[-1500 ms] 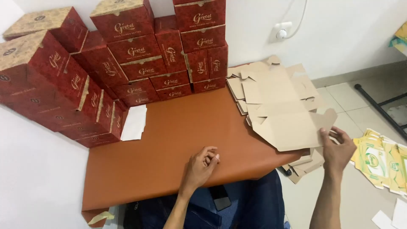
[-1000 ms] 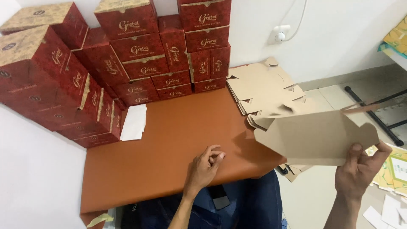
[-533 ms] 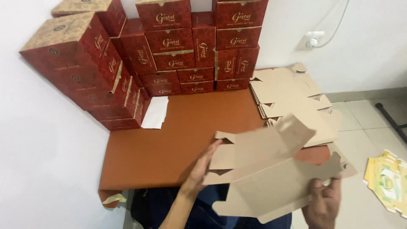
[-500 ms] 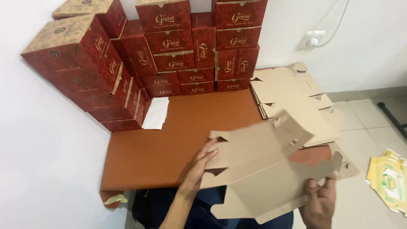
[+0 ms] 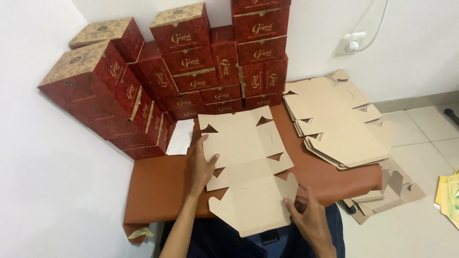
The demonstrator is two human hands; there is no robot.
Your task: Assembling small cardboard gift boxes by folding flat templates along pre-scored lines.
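Overhead, the head camera shows a flat, unfolded cardboard box blank (image 5: 248, 167) lying plain side up on the brown worktop (image 5: 158, 191), its near edge hanging over the worktop's front towards the person's lap. The left hand (image 5: 200, 165) rests palm down on the blank's left margin, fingers spread wide and flat, gripping nothing. The right hand (image 5: 308, 215) sits at the blank's near right corner, fingers loosely opened with the tips touching the cardboard edge; no closed grasp is visible.

To the right of the blank, a fanned stack of further flat blanks (image 5: 334, 124) lies on the worktop, just beside it and partly past the worktop's right edge. More blanks (image 5: 387, 191) lie on the tiled floor below that edge. Behind and to the left, folded dark red boxes with patterned beige lids (image 5: 191, 62) stand stacked against the white wall, several rows high. A small white sheet (image 5: 180, 137) lies between the lowest boxes and the left hand.
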